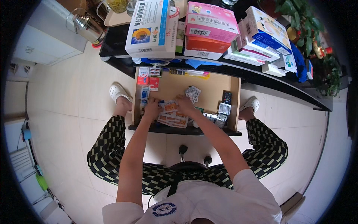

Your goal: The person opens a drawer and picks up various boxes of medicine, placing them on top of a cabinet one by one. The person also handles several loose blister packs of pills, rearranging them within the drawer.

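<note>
In the pulled-out wooden drawer (211,81), my left hand (153,108) and my right hand (184,105) hold an orange-and-white printed sachet (171,106) between them. Several similar sachets (174,121) lie fanned and overlapping just below it, towards the drawer's black front. Past the fingers of my right hand sits a loose stack of silvery blister packs (193,93). My fingertips are partly hidden, so the exact grip on the sachet is hard to make out.
Red-and-white medicine boxes (143,76) line the drawer's left wall. Along the right stand a remote control (227,97) and more blister packs (221,119). Stacked medicine cartons (211,21) crowd the black tabletop (114,42) above, with a leafy plant (303,25) at right.
</note>
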